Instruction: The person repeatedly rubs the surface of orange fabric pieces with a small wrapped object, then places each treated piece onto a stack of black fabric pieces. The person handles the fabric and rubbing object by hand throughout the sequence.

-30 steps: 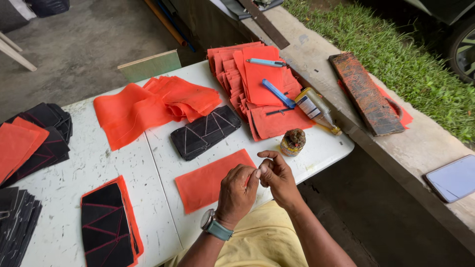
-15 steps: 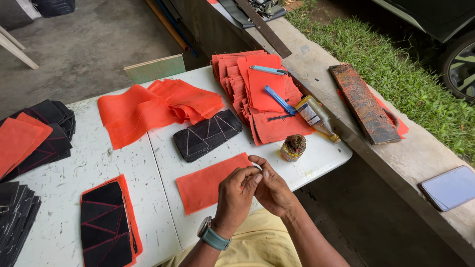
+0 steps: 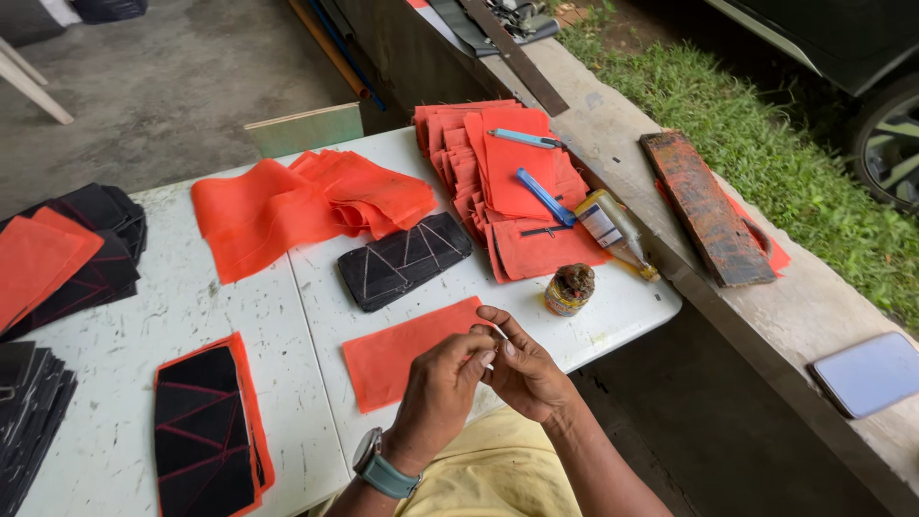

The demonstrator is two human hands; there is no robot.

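Bare forearms, teal-strapped wristwatch [image 3: 375,461] on left wrist, yellow trousers [image 3: 498,479]

The left hand [image 3: 442,381] and right hand [image 3: 522,369] meet at the fingertips, fingers curled. A watch sits on the left wrist [image 3: 383,467].

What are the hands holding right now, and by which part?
The left hand and right hand meet fingertip to fingertip over the orange fabric piece. Something small and pale shows between them, too small to identify.
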